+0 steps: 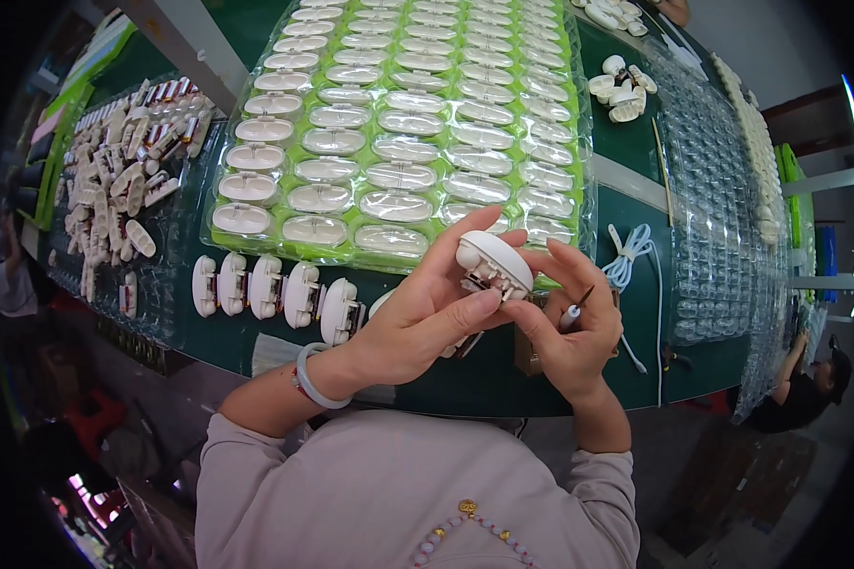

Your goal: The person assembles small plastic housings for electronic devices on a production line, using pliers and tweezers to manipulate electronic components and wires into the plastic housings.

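My left hand (403,327) grips a white oval plastic device (499,266), its thumb on the side where the dark and metallic inner parts show. The device is tilted and raised above the bench. My right hand (579,351) is closed, with its thumb and a fingertip at the device's lower right edge. A thin tool (571,316) with a white part and a dark slim end is tucked in the curled right fingers; its kind cannot be made out. To the left of my hands stands a row of several similar white devices (267,286) with inner parts exposed.
Beyond my hands lies a green tray (342,254) of white oval shells under clear plastic. Loose white parts (114,204) are heaped at left. At right are a coiled white cable (626,256), clear blister trays (712,218) and more white pieces (622,90). Another person (807,384) sits far right.
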Demonstrator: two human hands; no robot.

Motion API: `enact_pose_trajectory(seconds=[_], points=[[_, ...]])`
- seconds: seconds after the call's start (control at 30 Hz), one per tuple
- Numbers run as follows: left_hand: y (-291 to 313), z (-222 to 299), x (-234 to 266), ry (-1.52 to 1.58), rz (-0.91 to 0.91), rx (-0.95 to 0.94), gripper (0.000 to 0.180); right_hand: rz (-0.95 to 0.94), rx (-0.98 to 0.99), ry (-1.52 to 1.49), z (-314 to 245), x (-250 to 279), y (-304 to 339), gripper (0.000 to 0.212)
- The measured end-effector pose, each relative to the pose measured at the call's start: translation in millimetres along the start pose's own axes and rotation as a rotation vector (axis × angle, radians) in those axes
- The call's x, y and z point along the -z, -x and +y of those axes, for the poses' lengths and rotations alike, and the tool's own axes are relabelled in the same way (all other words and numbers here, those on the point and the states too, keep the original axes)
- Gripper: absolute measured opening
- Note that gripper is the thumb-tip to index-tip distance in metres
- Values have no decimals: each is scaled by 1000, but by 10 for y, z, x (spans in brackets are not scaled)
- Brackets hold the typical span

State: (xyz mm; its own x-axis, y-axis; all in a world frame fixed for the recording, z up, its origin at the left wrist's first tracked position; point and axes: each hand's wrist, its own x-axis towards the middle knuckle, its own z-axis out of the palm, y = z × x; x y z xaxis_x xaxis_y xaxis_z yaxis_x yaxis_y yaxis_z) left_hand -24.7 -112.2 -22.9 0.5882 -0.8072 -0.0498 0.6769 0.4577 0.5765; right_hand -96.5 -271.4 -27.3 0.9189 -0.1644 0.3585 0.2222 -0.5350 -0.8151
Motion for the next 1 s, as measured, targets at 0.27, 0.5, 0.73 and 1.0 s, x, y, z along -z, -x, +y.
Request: enact_pose_trajectory(seconds=[0.27, 0.5, 0.73, 1.0], points=[[40, -124, 178, -609, 26, -229, 43, -157, -566, -771, -145, 11, -58, 55], [68, -50, 103, -342, 249, 2, 30, -115, -251, -243, -178, 48, 27, 57], [44, 60, 155, -70, 268, -79, 35, -287, -44, 15, -333, -59, 100, 43], [30, 94, 149, 265, 217, -33, 36, -268, 43, 74, -380, -198, 138, 52]])
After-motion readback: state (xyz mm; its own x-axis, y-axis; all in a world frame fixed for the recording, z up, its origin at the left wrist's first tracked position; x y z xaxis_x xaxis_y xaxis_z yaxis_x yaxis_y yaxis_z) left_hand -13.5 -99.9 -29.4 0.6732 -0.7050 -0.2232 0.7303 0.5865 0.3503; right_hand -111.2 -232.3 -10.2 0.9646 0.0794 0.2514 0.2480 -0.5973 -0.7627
